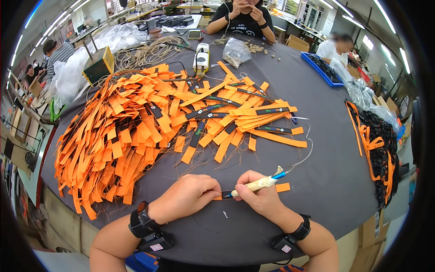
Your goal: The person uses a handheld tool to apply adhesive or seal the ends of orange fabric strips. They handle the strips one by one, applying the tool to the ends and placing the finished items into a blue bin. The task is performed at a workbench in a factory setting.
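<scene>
On the grey tabletop in front of me lies a short orange webbing strap with a black section (283,187). At its left end my left hand (186,197) is closed, fingers curled and pinching the strap against the table. My right hand (263,198) grips a pen-shaped heated tool (259,184), its handle wrapped in cream tape, with a blue end and a thin wire trailing from it. The tool's tip points down-left and is at the strap's black part; whether it touches cannot be made out. Both wrists wear black bands.
A large heap of orange straps (113,136) covers the left, with loose straps (235,113) spread in the middle. Behind are a power strip (201,58), coiled rope (149,53), a plastic bag (236,52) and a blue tray (322,68). Black straps (378,149) lie right. People sit beyond.
</scene>
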Available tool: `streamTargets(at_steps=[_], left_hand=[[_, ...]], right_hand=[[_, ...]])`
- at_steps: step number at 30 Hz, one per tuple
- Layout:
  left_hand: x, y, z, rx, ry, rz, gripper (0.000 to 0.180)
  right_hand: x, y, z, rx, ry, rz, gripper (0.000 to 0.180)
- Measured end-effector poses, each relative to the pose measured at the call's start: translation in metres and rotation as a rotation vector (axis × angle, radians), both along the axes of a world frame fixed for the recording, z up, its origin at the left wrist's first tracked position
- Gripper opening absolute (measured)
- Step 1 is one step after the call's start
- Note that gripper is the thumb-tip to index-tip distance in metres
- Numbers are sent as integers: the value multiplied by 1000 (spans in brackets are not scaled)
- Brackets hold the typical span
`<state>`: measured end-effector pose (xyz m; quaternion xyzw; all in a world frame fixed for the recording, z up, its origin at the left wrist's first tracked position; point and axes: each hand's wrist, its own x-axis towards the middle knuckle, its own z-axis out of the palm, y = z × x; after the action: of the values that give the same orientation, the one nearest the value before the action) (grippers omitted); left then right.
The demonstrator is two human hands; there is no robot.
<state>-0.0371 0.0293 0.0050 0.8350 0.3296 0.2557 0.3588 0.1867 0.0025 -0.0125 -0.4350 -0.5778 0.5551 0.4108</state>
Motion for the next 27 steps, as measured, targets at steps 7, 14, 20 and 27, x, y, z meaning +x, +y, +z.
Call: streamTargets(at_steps=[7,14,20,27], left_hand=[[-1,0,0,-23,14,8,5],[-2,0,-2,-33,13,13,6],[-1,1,-1,-47,11,11,6],[-2,2,-3,-74,10,15,7]], right_hand=[[-1,0,0,13,-18,-4,12],[-1,0,-1,17,-40,-3,11],[-1,0,0,24,-50,-10,12],[-1,0,1,11,-46,-13,12]])
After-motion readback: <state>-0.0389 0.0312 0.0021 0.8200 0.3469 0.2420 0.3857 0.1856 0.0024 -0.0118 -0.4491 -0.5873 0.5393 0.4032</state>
